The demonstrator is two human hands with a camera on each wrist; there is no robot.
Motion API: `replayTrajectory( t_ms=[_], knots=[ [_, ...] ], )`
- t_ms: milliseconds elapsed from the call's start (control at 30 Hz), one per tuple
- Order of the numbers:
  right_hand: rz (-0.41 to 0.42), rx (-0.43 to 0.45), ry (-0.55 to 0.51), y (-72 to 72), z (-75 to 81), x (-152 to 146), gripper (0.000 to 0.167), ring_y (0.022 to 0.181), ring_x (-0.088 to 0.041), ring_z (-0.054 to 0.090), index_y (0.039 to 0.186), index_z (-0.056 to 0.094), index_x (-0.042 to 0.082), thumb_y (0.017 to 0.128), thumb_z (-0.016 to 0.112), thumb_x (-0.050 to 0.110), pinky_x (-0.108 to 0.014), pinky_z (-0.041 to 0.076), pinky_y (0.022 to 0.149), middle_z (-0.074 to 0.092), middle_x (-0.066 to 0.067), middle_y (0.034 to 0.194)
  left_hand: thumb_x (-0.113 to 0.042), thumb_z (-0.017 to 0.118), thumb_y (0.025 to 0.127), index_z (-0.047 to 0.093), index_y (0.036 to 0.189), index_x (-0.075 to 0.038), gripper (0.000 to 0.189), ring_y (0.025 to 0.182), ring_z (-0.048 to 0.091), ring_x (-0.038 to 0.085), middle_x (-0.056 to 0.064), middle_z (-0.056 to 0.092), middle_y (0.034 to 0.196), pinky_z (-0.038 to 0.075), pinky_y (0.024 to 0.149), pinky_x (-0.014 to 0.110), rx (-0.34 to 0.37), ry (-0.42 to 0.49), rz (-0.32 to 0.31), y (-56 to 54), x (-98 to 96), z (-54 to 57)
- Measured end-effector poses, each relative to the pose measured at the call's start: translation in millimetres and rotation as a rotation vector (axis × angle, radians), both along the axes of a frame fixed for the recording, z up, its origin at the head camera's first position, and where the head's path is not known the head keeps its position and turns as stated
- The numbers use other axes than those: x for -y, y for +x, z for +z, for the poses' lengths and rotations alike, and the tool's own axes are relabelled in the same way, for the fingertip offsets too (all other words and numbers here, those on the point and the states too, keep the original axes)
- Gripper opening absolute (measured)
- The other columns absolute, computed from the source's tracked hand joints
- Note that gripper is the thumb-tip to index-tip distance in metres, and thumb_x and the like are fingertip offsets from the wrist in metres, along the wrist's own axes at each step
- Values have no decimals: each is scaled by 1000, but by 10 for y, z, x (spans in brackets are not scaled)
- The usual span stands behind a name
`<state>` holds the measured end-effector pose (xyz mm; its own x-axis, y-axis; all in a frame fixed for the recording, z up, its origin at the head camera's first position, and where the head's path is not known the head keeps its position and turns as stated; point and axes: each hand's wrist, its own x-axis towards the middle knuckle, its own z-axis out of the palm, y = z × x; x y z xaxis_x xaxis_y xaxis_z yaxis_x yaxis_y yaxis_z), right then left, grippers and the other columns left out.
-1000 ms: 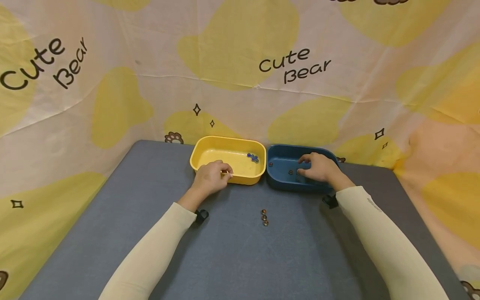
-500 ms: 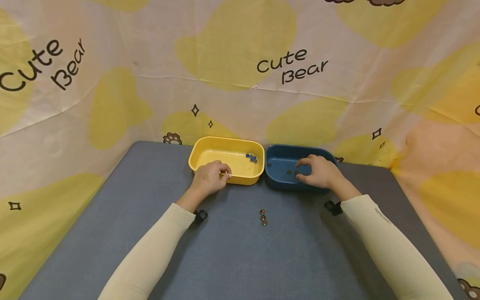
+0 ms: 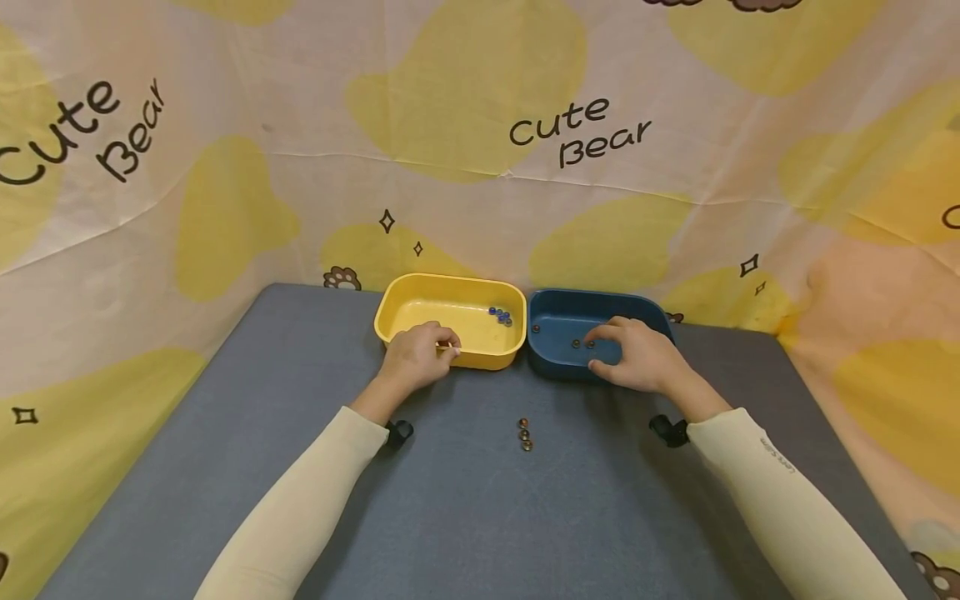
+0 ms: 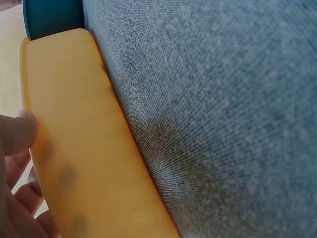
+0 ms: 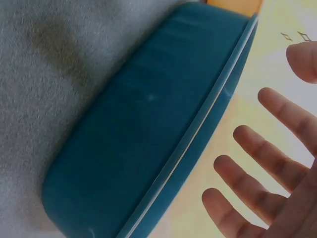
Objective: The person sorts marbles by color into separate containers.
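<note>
My left hand grips the near rim of the yellow bin; in the left wrist view its thumb lies at the rim and the fingers curl over inside. Several blue marbles sit in that bin's right end. My right hand hovers over the near side of the blue bin, holding nothing. Its fingers are spread and relaxed in the right wrist view. Brownish marbles lie on the blue bin's floor, some close to the right fingertips.
Three amber-brown marbles stand in a short row on the grey tabletop, in front of the bins. The bins stand side by side against a printed cloth backdrop that also hangs at left and right.
My right hand has drawn back slightly toward the blue bin's near rim, showing more of a marble by its fingertips. My left hand stays at the yellow rim. The head view shifts slightly.
</note>
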<state>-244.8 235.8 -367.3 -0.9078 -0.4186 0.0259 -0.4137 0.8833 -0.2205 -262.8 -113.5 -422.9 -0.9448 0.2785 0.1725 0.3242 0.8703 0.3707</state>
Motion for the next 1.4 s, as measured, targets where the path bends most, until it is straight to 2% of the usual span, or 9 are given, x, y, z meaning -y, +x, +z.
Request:
replayTrajectory(
  t_ms=[267, 700, 1033, 1400],
  knots=[
    [26, -28, -11, 113, 5, 111, 34, 108, -30, 57, 118, 66, 26, 85, 67, 37, -45, 51, 72, 60, -6, 124, -30, 64, 90, 72, 92, -24, 10, 75, 60, 15, -4, 61, 84, 49, 70, 35, -6, 1, -9, -5, 3, -12],
    [166, -72, -62, 206, -19, 298, 31, 104, -22, 61, 115, 68, 24, 86, 68, 33, -45, 52, 80, 65, -1, 115, -32, 65, 89, 73, 94, -23, 13, 76, 61, 16, -4, 62, 85, 48, 69, 35, -9, -6, -1, -2, 7, -7],
    [274, -110, -78, 248, -100, 428, 25, 91, -12, 58, 109, 69, 29, 83, 70, 30, -34, 50, 73, 63, 9, 102, -31, 66, 89, 73, 94, -24, 12, 74, 60, 14, -3, 61, 83, 47, 66, 34, -14, -10, -4, -11, 6, -7],
    [458, -29, -72, 265, -283, 576, 21, 89, -12, 55, 108, 69, 22, 87, 68, 22, -30, 49, 73, 63, 4, 103, -32, 66, 89, 73, 94, -24, 12, 75, 61, 15, -3, 61, 84, 47, 67, 34, -11, -8, -2, -3, -2, 3]
  ],
)
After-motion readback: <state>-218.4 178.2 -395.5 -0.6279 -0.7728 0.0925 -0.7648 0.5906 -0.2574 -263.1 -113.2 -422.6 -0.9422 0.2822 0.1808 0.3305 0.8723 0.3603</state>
